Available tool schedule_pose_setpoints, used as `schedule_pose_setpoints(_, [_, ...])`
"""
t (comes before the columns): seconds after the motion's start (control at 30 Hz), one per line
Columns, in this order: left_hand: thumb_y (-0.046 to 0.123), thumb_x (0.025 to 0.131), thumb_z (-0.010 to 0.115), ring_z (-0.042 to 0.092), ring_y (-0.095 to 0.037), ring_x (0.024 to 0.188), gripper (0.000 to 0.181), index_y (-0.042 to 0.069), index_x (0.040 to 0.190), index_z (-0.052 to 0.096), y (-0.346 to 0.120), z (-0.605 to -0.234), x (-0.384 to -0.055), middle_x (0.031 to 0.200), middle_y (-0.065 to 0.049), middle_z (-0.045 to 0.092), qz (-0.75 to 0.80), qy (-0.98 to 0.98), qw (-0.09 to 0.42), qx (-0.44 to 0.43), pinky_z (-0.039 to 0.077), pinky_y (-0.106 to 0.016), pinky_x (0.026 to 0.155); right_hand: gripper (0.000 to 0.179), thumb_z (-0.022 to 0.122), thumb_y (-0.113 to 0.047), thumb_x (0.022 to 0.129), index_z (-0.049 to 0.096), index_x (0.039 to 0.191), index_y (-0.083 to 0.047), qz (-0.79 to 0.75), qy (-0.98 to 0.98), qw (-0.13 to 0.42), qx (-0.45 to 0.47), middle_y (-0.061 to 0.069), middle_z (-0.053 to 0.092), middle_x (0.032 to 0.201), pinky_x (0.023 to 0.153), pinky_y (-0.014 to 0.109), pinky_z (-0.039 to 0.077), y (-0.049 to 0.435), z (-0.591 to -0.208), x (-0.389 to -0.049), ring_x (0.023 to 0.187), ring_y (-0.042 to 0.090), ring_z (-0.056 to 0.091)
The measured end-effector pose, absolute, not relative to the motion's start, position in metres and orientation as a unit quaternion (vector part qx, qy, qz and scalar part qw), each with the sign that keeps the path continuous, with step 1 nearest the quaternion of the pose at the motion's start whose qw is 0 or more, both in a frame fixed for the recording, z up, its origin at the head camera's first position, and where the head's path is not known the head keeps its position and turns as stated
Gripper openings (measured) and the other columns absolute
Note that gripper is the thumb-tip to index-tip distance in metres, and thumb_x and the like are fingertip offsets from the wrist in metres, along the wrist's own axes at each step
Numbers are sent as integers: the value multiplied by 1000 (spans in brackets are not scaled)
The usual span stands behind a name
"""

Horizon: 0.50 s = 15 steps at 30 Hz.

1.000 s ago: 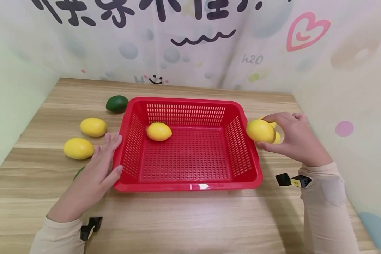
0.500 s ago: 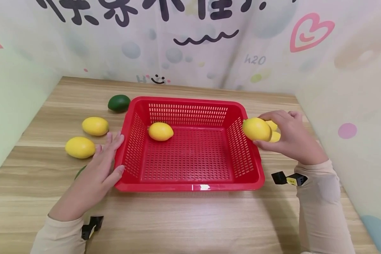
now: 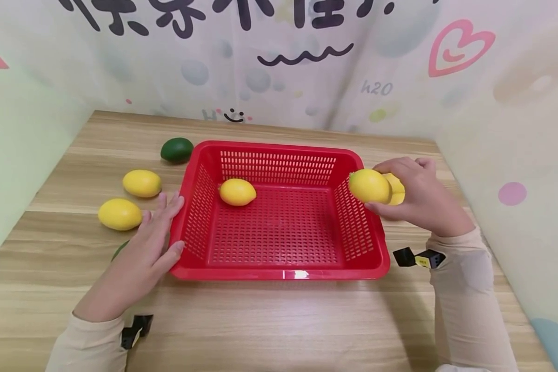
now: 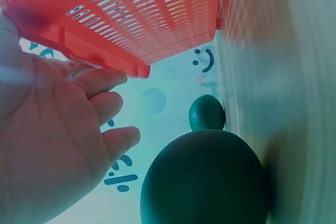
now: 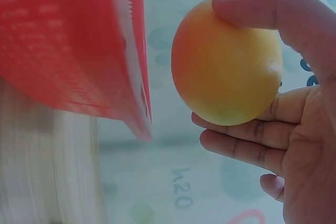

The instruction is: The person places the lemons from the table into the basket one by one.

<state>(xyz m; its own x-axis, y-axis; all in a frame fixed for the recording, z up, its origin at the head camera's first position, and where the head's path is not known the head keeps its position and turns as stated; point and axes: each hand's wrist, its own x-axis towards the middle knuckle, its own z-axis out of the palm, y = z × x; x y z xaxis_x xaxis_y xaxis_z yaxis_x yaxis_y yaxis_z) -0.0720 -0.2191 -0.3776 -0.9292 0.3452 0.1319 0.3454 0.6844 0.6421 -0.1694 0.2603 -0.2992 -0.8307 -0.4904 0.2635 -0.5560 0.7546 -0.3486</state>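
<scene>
My right hand (image 3: 423, 196) pinches a yellow lemon (image 3: 369, 186) between thumb and fingers, over the right rim of the red plastic basket (image 3: 279, 274). In the right wrist view, the held lemon (image 5: 226, 64) is beside the basket wall (image 5: 68, 51), thumb on one side and fingertips on the other. On the basket floor, toward the back left, lies another lemon (image 3: 237, 192). My left hand (image 3: 137, 258) rests against the basket's left rim with fingers extended. Partly hidden behind my right hand are more yellow fruits (image 3: 396, 188).
Two lemons (image 3: 141, 183) lie on the wooden table (image 3: 279, 325) left of the basket. A dark green fruit (image 3: 176, 150) sits near its back left corner. Another green fruit (image 4: 207, 182) is beside my left hand, mostly hidden in the head view. A printed curtain (image 3: 288, 88) stands behind.
My right hand has moved left with the lemon, bringing it from outside the basket's right edge to over the rim. My left hand stays at the left rim.
</scene>
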Motion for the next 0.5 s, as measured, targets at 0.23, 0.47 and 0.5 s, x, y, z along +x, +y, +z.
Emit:
schedule_pose_setpoints(0.23, [15,103,55,0,-34,158,79,13,167,9,-219,-378,-72,172,-11,10,-349,-918,1,-189,-1,-46,127,50,92,-18,73,68,114,-3,213,-930,80,288,9,68,112,96,53,22,255,-299,-173,108,25,57])
schedule_pose_setpoints(0.47, [15,102,55,1,-34,158,79,13,167,10,-218,-378,-73,172,-11,10,-350,-919,-1,-184,1,-47,127,48,91,-17,74,67,113,-3,217,-928,76,292,8,69,109,94,53,21,251,-298,-175,106,26,56])
schedule_pose_setpoints(0.5, [15,102,55,1,-34,158,79,13,167,10,-218,-378,-72,172,-11,10,-350,-919,-1,-184,1,-47,127,48,91,-17,74,67,112,-3,218,-928,75,292,8,69,109,94,53,21,250,-297,-175,107,26,56])
